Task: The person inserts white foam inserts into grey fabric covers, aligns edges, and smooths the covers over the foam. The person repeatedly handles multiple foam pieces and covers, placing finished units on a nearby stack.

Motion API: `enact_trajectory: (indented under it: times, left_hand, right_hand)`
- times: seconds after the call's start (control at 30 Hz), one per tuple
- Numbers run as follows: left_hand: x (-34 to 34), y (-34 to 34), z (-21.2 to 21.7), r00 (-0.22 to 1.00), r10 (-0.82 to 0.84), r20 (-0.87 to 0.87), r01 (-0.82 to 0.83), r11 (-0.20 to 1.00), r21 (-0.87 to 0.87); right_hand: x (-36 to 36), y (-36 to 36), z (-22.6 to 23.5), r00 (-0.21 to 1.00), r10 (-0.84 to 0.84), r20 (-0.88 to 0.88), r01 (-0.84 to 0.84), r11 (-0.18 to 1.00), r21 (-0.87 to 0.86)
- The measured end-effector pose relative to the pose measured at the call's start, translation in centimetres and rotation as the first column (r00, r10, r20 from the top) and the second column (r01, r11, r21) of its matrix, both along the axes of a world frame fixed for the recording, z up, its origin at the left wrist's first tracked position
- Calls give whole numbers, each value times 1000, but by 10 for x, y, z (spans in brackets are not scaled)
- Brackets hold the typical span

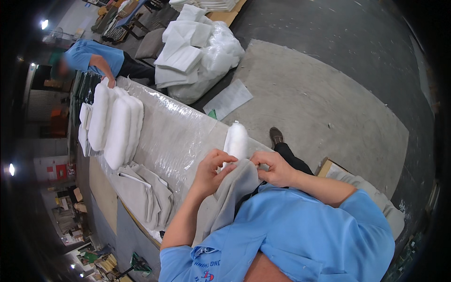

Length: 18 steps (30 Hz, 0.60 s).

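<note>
A grey fabric cover [237, 185] lies bunched against my front at the near edge of the table. A rounded white padded insert [237, 140] sticks out beyond its far end; how much of it is inside the cover is hidden. With thumb and fingers, my left hand [212, 173] grips the left side of the cover's end. On the other side, my right hand [275, 169] pinches the cover's edge, fingers bent inward. More grey covers [145, 195] lie in a loose stack on the table to the left.
Plastic film covers the table [174, 122]. Plump white inserts [120, 124] stand at its far left, where a person in a blue shirt [96, 58] reaches in. Beyond the table is a bulky bag with white pads [188, 56]. An open carton [331, 169] sits at my right.
</note>
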State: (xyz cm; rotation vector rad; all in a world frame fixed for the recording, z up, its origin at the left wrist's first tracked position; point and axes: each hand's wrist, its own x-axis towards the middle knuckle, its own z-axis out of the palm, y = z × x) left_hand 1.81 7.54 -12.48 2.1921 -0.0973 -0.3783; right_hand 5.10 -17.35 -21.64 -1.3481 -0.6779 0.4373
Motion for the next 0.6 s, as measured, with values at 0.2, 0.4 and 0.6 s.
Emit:
enact_trajectory:
  times: [0.2,0.4,0.6]
  left_hand:
    - [-25,-15,33,987,-162,4,161,984,76]
    - [-16,-19,65,820,22,-572,82,984,156]
    - [-34,-16,53,989,-87,117,65,981,181]
  right_hand:
    - [-5,3,24,830,-217,514,222,974,53]
    - [-13,7,25,873,-256,415,253,965,65]
    - [-4,4,38,988,72,137,-41,975,-219]
